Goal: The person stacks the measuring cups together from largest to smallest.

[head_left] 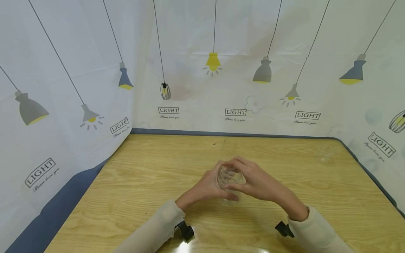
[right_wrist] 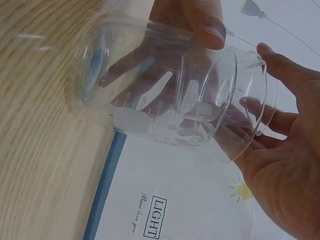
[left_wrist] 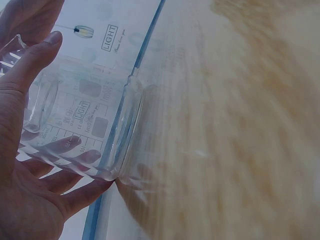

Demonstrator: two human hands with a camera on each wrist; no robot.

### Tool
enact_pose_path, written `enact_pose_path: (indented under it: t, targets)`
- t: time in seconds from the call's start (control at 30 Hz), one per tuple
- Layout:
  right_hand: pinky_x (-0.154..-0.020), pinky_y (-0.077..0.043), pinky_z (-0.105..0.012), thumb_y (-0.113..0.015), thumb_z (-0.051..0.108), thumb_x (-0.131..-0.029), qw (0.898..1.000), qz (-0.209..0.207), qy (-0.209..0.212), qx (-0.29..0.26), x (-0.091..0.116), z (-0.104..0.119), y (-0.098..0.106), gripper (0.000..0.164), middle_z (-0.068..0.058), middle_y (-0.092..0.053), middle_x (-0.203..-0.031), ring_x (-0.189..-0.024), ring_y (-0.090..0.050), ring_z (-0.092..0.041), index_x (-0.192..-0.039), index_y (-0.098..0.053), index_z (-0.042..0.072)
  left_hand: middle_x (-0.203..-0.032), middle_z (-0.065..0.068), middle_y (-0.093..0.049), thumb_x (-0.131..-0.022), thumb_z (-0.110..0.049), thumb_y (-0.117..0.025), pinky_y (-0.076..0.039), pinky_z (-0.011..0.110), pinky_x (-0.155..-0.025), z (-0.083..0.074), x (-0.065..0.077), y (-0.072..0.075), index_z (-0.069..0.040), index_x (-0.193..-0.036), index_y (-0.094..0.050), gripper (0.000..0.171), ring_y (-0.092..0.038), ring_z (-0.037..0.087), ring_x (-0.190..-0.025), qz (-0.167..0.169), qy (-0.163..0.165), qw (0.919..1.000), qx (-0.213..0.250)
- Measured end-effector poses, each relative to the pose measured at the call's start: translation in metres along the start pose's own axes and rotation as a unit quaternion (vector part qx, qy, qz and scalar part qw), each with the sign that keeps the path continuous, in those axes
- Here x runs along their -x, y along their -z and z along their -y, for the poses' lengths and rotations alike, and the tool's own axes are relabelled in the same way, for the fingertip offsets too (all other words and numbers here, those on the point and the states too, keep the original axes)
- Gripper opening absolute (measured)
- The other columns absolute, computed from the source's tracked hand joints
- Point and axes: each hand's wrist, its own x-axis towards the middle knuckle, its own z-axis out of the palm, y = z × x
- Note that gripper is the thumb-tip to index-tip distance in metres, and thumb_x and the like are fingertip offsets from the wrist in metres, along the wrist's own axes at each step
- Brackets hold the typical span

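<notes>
Both hands meet on clear glassware over the wooden table. My left hand (head_left: 207, 182) holds a large glass beaker (right_wrist: 125, 110) round its side, thumb on one side and fingers on the other. White graduation marks are printed on its wall. A smaller glass beaker (right_wrist: 252, 90) sits partly inside its mouth, and its base shows through the large beaker's wall in the left wrist view. My right hand (head_left: 261, 181) grips the smaller beaker near its rim between thumb and fingers. The large beaker's base is close to the tabletop; I cannot tell whether it touches.
A small clear object (head_left: 324, 153), too faint to identify, lies on the wooden table (head_left: 142, 168) at the far right. White cloth walls (head_left: 196, 28) printed with lamps enclose the table's back and sides, with a blue border (head_left: 221, 133) along the edge.
</notes>
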Motion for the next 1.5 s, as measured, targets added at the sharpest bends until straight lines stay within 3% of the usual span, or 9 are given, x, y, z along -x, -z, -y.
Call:
enact_pose_path:
  t: [0.43,0.77,1.5]
  targets:
    - [-0.094,-0.059,-0.039,-0.08,0.03,-0.092,1.0,0.005,-0.009,-0.002,0.0008,0.0006,0.0,0.059,-0.005,-0.062,-0.132,-0.115,-0.067,-0.021,-0.144,-0.057,0.012,-0.135,0.005,-0.066,-0.074,-0.043,-0.094,-0.058,0.029,-0.089,0.0008,-0.0005,0.0005,-0.044,-0.146,-0.036,0.093,-0.066,0.007,-0.112,0.005,-0.007,1.0,0.002]
    - [-0.093,-0.059,-0.04,-0.079,0.031,-0.093,1.0,-0.001,0.0,0.001,0.0009,-0.0002,-0.0003,0.059,-0.007,-0.063,-0.133,-0.115,-0.067,-0.023,-0.144,-0.057,0.01,-0.136,0.007,-0.065,-0.076,-0.037,-0.094,-0.058,0.029,-0.089,-0.0008,0.0001,0.0006,-0.041,-0.147,-0.036,0.091,-0.066,0.008,-0.111,0.004,-0.008,1.0,0.005]
    - [-0.098,-0.059,-0.039,-0.079,0.027,-0.093,1.0,0.004,-0.006,-0.019,0.0004,-0.0005,-0.0014,0.052,-0.006,-0.063,-0.134,-0.119,-0.067,-0.022,-0.137,-0.058,0.01,-0.133,0.005,-0.067,-0.074,-0.038,-0.095,-0.058,0.029,-0.088,-0.0006,0.0001,0.0001,-0.039,-0.145,-0.038,0.091,-0.067,0.008,-0.109,-0.002,-0.001,1.0,0.007]
